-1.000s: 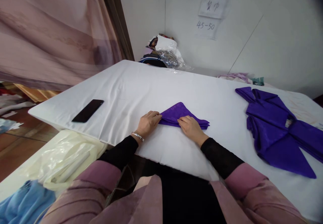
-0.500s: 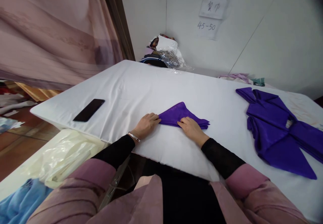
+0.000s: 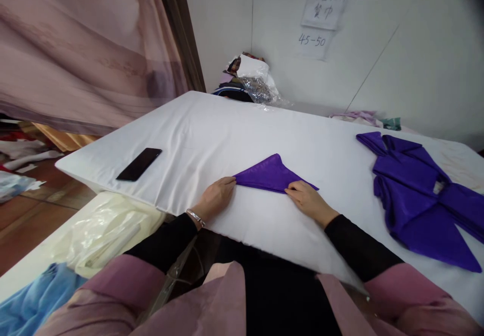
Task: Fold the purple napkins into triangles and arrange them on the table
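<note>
A purple cloth napkin, folded into a flat triangle with its peak pointing away from me, lies on the white-covered table. My left hand pinches the napkin's left corner. Along the near edge, toward the right end, my right hand grips the cloth between thumb and fingers, partly covering that end. Over on the right side of the table rest several more folded purple napkins, overlapping one another.
A black phone lies on the table's left part. Clothes and clear plastic are heaped at the back edge. Below left are a cream plastic-wrapped bundle and blue fabric. Handwritten paper sheets hang on the wall.
My right hand has slid rightward along the napkin's near edge. The layered right end now looks smoother and more pointed. My left hand stays at the left corner.
</note>
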Tool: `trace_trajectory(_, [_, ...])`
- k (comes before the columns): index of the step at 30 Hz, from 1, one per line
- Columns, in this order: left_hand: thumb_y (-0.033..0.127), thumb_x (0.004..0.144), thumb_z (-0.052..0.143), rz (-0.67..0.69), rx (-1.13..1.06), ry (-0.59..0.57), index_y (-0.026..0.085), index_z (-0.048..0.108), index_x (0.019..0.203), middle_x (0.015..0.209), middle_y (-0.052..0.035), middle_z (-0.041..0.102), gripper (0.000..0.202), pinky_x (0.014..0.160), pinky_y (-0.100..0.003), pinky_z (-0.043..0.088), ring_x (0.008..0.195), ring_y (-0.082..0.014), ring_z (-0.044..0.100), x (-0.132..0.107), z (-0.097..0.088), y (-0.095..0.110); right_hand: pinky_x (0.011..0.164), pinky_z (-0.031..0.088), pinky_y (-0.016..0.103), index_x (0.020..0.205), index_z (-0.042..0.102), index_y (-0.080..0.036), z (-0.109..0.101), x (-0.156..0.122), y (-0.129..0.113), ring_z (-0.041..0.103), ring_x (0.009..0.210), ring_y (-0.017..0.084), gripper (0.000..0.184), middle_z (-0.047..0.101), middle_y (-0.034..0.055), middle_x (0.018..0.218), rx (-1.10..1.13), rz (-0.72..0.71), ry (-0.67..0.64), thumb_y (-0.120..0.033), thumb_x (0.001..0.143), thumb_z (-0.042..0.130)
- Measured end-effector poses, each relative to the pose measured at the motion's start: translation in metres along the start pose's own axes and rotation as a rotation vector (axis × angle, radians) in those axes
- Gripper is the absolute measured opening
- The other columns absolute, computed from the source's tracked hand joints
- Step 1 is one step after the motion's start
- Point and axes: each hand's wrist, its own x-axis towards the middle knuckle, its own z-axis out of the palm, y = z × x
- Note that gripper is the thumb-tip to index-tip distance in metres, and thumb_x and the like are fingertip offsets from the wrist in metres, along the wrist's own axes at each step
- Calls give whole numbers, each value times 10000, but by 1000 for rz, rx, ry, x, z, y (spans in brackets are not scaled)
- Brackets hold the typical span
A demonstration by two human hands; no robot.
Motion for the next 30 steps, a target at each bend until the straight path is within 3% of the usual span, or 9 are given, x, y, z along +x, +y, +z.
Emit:
trace_trajectory(7, [277, 902, 430, -180, 6, 47, 162, 654, 868, 985, -103, 604, 254, 756, -339, 513, 979, -231, 543, 7, 0, 23, 793, 487, 373, 991, 671, -200, -12, -23, 4, 556, 913, 209, 267, 618, 91, 989, 79, 112, 42, -247, 929, 416])
trace_trajectory(12, [504, 892, 386, -269, 174, -3, 133, 674, 673, 760, -136, 599, 518, 699, -390, 468, 824, -264, 564, 28, -2, 35, 706, 467, 312, 740, 669, -192, -21, -2, -5, 588, 792, 181, 390, 637, 61, 862, 46, 364, -57, -391, 933, 395])
trace_trajectory(16, [679, 834, 279, -414, 209, -106, 83, 692, 725, 721, -181, 621, 733, 591, -362, 442, 758, -301, 601, 55, -1, 44, 620, 416, 311, 634, 650, -173, -22, 31, -9, 600, 704, 206, 581, 641, 93, 733, -102, 567, -231, -566, 909, 322])
trace_trajectory(20, [756, 777, 263, -460, 206, -159, 83, 690, 777, 739, -194, 638, 797, 562, -336, 434, 727, -301, 620, 68, 3, 47, 615, 415, 338, 738, 686, -146, -10, 49, -13, 615, 746, 259, 669, 656, 154, 787, -169, 663, -305, -691, 841, 313])
trace_trajectory(25, [765, 748, 329, -435, 200, -152, 86, 676, 826, 810, -211, 637, 767, 596, -363, 444, 797, -335, 617, 63, 3, 45, 655, 422, 371, 874, 675, -132, 0, 44, -19, 603, 847, 304, 624, 640, 177, 896, -254, 699, -235, -696, 794, 422])
trace_trajectory(30, [722, 773, 368, -422, 147, -147, 134, 644, 826, 815, -168, 638, 652, 610, -354, 434, 810, -306, 604, 55, 0, 35, 605, 400, 312, 836, 648, -159, -10, 26, -13, 606, 782, 245, 534, 630, 121, 852, -189, 735, -252, -644, 826, 426])
